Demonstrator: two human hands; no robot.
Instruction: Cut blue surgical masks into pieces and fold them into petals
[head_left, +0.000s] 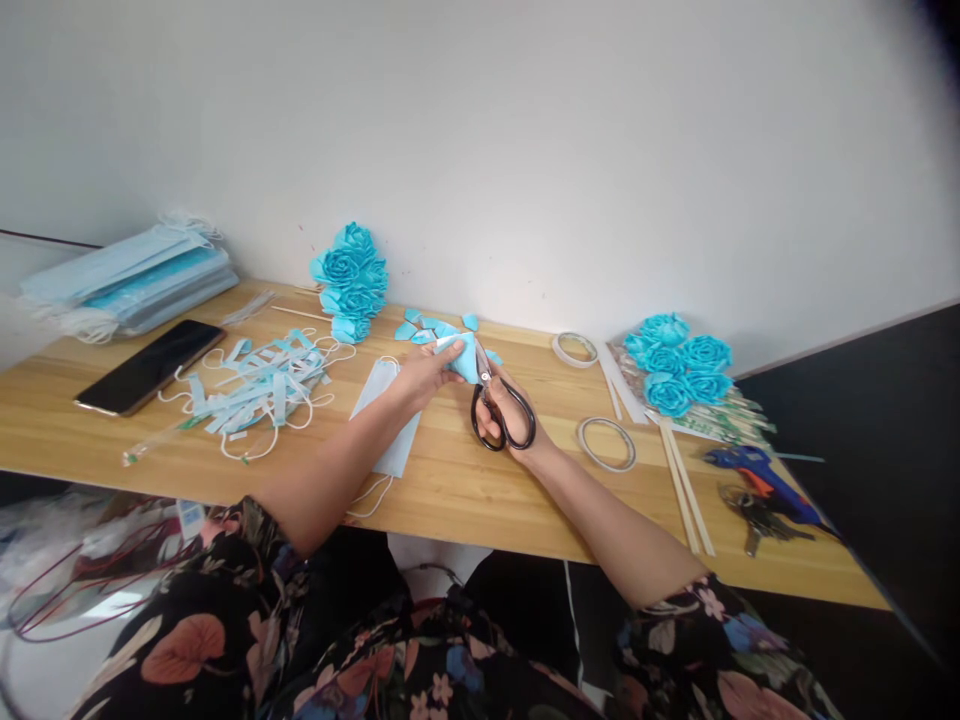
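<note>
Between the thumb and fingers of my left hand [433,374] is a small folded piece of light blue mask fabric [463,360]. My right hand [510,418] grips a pair of black-handled scissors [525,440], fingers through the loops. The scissor blades point away from me and lie against the right edge of the fabric. Cut blue pieces [424,326] are scattered on the table just beyond my hands. Under my left forearm lies a whole face mask [397,440] with white ear loops, partly covered by the arm.
On the wooden table [480,490] are a mask stack [142,275], a phone [150,367], a heap of ear loops and strips [262,385], blue fabric roses [352,280], more roses [679,365], tape rolls [607,445], sticks [686,490], a glue gun [765,485] and keys [757,515]. A wall stands behind.
</note>
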